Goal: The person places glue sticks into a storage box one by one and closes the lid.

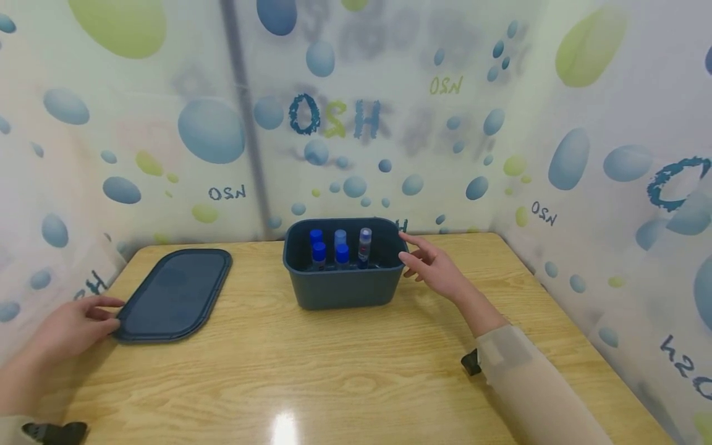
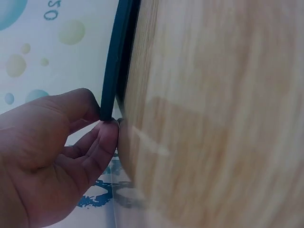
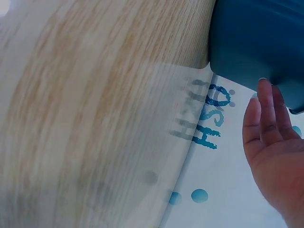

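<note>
A dark blue storage bin [image 1: 345, 290] stands near the back of the table, holding several small bottles [image 1: 364, 247] with blue or clear caps. My right hand [image 1: 434, 266] is at the bin's right end, its fingers fairly straight and its fingertips against the outer wall or rim; the right wrist view shows the fingers [image 3: 267, 111] by the bin's wall. A matching flat lid [image 1: 175, 293] lies on the table at the left. My left hand [image 1: 72, 324] pinches the lid's near left corner, with the lid's edge [image 2: 111, 76] between thumb and finger in the left wrist view.
The light wood table [image 1: 334, 371] meets a white curtain [image 1: 356, 173] printed with blue and green drops at its back and sides. Black straps [image 1: 471, 363] sit at both wrists. A bare strip of table separates the lid from the bin.
</note>
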The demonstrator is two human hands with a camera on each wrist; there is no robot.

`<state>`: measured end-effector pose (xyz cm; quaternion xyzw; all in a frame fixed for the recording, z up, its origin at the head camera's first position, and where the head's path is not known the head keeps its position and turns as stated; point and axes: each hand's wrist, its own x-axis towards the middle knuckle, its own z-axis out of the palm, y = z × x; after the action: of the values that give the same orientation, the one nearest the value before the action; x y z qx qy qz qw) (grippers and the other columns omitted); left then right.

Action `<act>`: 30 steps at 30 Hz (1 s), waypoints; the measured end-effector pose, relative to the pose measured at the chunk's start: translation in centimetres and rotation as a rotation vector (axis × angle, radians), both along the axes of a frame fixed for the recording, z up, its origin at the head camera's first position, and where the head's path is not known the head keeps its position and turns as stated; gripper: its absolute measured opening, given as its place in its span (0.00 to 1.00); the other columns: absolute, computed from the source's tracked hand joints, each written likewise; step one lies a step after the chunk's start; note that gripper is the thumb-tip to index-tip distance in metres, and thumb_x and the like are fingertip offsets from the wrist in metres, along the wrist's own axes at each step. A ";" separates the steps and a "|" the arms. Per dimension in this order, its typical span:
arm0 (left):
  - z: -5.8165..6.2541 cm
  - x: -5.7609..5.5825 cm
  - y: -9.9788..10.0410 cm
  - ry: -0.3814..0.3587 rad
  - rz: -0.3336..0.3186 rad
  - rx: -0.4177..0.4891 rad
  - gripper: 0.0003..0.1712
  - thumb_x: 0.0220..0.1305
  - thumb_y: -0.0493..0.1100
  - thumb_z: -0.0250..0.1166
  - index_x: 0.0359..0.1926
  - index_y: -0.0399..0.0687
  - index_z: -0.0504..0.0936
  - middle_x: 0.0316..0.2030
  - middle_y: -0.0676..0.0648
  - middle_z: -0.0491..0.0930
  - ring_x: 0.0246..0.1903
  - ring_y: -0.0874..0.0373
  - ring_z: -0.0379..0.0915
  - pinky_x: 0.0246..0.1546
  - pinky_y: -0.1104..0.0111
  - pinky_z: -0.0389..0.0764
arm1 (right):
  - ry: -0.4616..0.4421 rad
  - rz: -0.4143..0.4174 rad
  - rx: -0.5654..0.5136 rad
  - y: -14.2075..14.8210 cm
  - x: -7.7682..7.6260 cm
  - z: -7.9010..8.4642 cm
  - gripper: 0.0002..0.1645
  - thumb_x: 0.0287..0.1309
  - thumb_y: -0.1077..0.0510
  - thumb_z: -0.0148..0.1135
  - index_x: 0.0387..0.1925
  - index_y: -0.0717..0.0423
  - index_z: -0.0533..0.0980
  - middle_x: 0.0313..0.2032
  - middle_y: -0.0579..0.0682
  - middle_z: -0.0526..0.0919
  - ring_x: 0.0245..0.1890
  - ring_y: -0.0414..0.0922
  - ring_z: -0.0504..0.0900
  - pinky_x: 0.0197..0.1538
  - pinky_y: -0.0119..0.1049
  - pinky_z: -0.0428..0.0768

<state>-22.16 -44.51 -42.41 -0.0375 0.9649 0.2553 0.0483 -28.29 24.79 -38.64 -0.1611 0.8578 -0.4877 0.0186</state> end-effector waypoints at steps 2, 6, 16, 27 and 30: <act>-0.2 0.1 -0.2 0.011 0.004 0.025 0.30 0.78 0.38 0.63 0.70 0.19 0.69 0.47 0.21 0.84 0.33 0.53 0.85 0.30 0.62 0.83 | -0.002 0.000 0.002 0.0 -0.1 -0.1 0.37 0.83 0.40 0.59 0.85 0.36 0.64 0.60 0.62 0.86 0.50 0.55 0.91 0.51 0.42 0.86; -0.5 0.3 -0.4 0.042 -0.005 0.057 0.24 0.84 0.39 0.57 0.69 0.23 0.70 0.42 0.28 0.86 0.30 0.56 0.82 0.28 0.65 0.81 | -0.006 -0.004 0.005 -0.1 -0.1 -0.1 0.37 0.83 0.39 0.58 0.85 0.35 0.64 0.61 0.62 0.85 0.50 0.54 0.91 0.51 0.42 0.85; -0.6 0.7 -0.3 -0.004 -0.014 0.219 0.28 0.89 0.44 0.50 0.73 0.23 0.68 0.54 0.21 0.80 0.32 0.57 0.84 0.34 0.63 0.88 | -0.010 -0.004 0.000 -0.2 -0.1 -0.3 0.36 0.84 0.40 0.57 0.86 0.34 0.63 0.62 0.63 0.85 0.50 0.54 0.92 0.51 0.42 0.85; 0.0 1.3 -0.6 -0.072 -0.034 0.406 0.23 0.88 0.57 0.54 0.76 0.67 0.72 0.64 0.42 0.73 0.43 0.75 0.79 0.44 0.68 0.88 | -0.025 -0.006 -0.004 -0.1 -0.1 -0.2 0.36 0.84 0.39 0.57 0.86 0.33 0.63 0.66 0.64 0.83 0.50 0.55 0.92 0.52 0.42 0.86; 0.2 1.5 0.0 -0.042 -0.041 0.498 0.19 0.88 0.52 0.55 0.73 0.75 0.72 0.66 0.43 0.72 0.43 0.76 0.81 0.44 0.68 0.89 | -0.026 0.000 -0.011 0.0 -0.1 -0.2 0.36 0.84 0.40 0.57 0.86 0.33 0.63 0.66 0.64 0.83 0.50 0.55 0.92 0.52 0.43 0.86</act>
<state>-20.64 -44.52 -42.19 -0.0100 0.8717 0.4831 0.0815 -28.42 24.74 -38.89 -0.1547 0.8549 -0.4943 0.0288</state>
